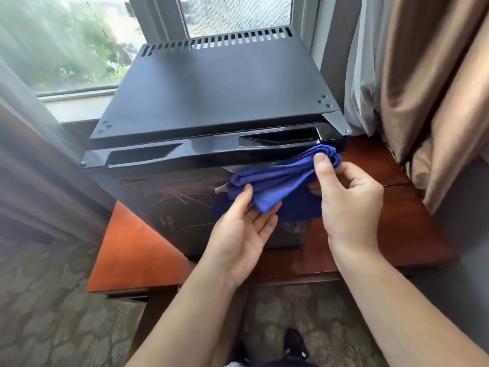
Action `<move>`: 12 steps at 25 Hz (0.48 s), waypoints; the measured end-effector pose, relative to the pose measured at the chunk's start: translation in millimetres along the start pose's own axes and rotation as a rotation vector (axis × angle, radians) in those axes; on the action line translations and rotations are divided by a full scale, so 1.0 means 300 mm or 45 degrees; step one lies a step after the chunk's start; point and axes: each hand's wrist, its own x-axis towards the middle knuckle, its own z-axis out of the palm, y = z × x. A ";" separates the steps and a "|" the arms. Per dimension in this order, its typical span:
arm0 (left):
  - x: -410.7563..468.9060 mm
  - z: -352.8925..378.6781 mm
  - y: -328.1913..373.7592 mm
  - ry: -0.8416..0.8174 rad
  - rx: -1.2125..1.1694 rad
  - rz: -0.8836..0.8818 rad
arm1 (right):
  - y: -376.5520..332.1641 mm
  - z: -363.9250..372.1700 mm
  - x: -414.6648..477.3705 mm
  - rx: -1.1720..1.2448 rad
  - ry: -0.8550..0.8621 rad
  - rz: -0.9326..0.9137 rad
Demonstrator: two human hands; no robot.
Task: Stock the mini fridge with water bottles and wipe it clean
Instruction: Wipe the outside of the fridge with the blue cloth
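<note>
**Blue cloth held in both hands at the mini fridge door**

A black mini fridge (211,96) stands on a reddish-brown wooden table (137,250) in front of a window (79,43), its door closed and its flat top bare, with a row of vent slots along the back edge. Faint scribbled marks show on the glossy door front.

A folded blue microfibre cloth (277,181) hangs just in front of the fridge door, below the recessed handle on the fridge's right side; whether it touches the door cannot be told. The right hand (349,202) grasps the cloth's upper end, thumb pressed on top of the folds and fingers curled beneath. The left hand (240,231) is palm-up under the cloth's lower end, its thumb laid over the fabric and its fingers loosely spread below, pinching the edge lightly. The cloth spans between the two hands, sagging in folds.

Beige curtains (428,102) hang to the right of the fridge, a sheer grey curtain (31,154) to its left. Patterned carpet (47,300) lies below the table.
</note>
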 end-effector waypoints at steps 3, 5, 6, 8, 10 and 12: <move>0.005 0.066 -0.023 0.022 0.117 0.087 | 0.015 -0.030 0.025 0.200 0.077 0.100; 0.001 0.110 -0.037 -0.012 0.178 0.110 | 0.026 -0.060 0.057 0.287 0.100 0.165; 0.004 0.121 -0.041 -0.023 0.199 0.137 | 0.028 -0.070 0.068 0.305 0.092 0.179; 0.008 0.116 -0.038 -0.010 0.215 0.222 | 0.029 -0.069 0.070 0.312 0.078 0.172; 0.008 0.090 -0.013 0.049 0.217 0.310 | 0.029 -0.041 0.041 0.287 0.055 0.129; 0.002 0.052 0.022 0.106 0.224 0.378 | 0.026 0.003 0.001 0.294 0.017 0.101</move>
